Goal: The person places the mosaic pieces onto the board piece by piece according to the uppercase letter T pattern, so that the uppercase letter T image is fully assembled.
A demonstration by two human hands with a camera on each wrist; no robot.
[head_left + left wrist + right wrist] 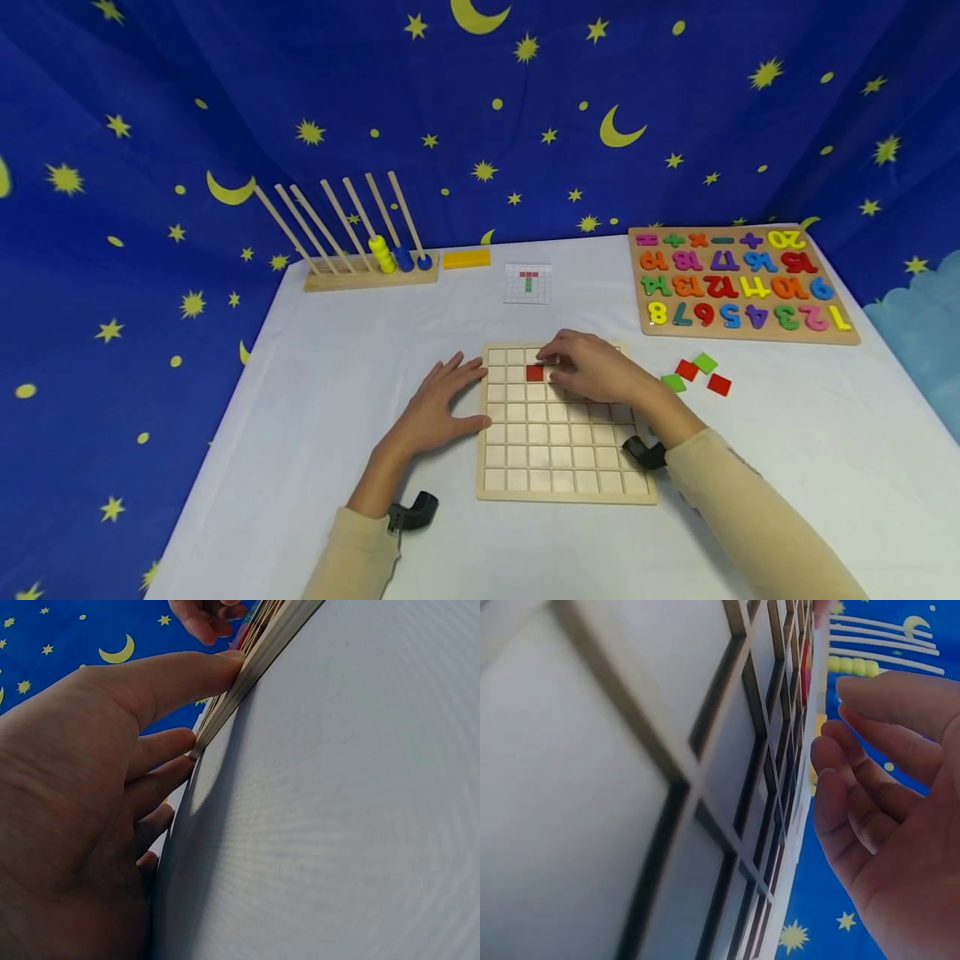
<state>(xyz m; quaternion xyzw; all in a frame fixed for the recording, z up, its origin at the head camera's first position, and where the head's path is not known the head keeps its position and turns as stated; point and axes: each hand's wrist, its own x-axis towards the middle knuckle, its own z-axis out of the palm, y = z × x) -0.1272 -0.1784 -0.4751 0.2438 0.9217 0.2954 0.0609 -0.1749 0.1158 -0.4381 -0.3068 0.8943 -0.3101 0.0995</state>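
Note:
A pale wooden grid board point(528, 457) lies on the white table, with a red square tile point(535, 373) in one cell near its far side. My left hand point(435, 417) rests at the board's left edge, fingers spread, thumb touching the rim; the left wrist view shows the thumb against the board's side. Over the upper right of the board hovers my right hand point(596, 368), its fingers loosely bent close to the red tile. Nothing shows between those fingers point(855, 780) in the right wrist view. The hand covers several cells.
Loose red point(718, 384) and green tiles point(705, 362) lie right of the board. Behind it is a pattern card point(517, 292) with a red and green T. A number puzzle point(738, 333), a bead rack point(337, 282) and a yellow-orange block point(467, 259) stand farther back.

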